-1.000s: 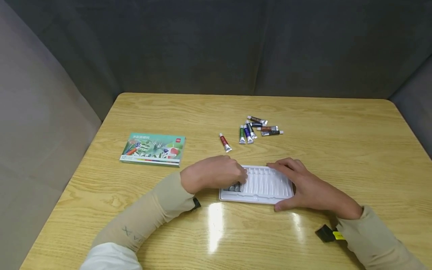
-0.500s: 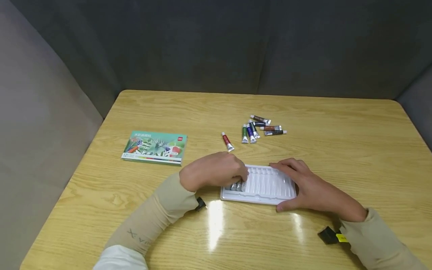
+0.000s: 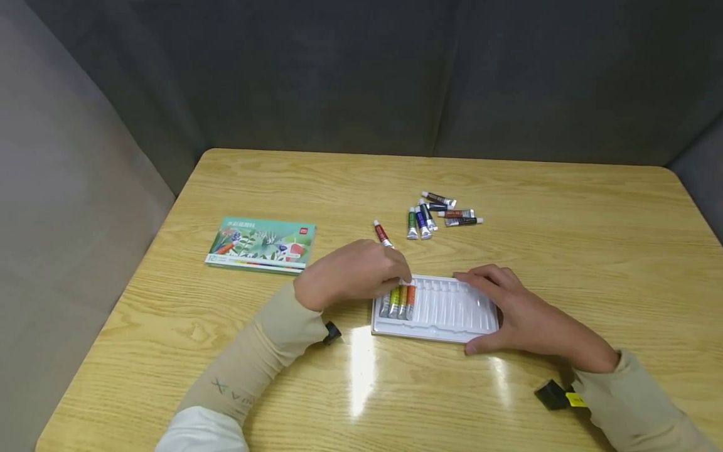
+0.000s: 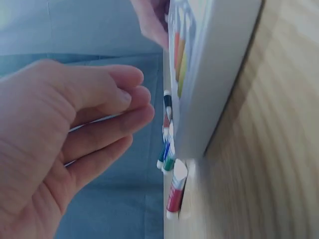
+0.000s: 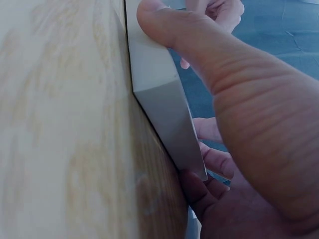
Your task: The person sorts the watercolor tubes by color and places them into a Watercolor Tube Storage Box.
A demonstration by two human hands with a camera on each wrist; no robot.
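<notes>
A white plastic paint tray (image 3: 454, 311) lies on the table. At its left end several paint tubes sit side by side in slots, among them an orange tube (image 3: 411, 302) and a yellow-green tube (image 3: 394, 301). My left hand (image 3: 358, 273) hovers over that end, and in the left wrist view its loosely bent fingers hold nothing. With my right hand (image 3: 519, 317) I grip the tray's right end, thumb at the near side and fingers at the far side. Just beyond my left hand lies a red paint tube (image 3: 381, 233), partly hidden in the head view.
Several loose tubes, including a green tube (image 3: 412, 223) and a brown tube (image 3: 456, 214), lie in a cluster behind the tray. A flat green paint box (image 3: 262, 245) rests to the left. A dark curtain (image 3: 350, 75) stands behind the table (image 3: 576, 232).
My left hand has lifted and drawn back slightly from the slots, uncovering the orange tube and its neighbours. My right hand keeps its hold on the tray.
</notes>
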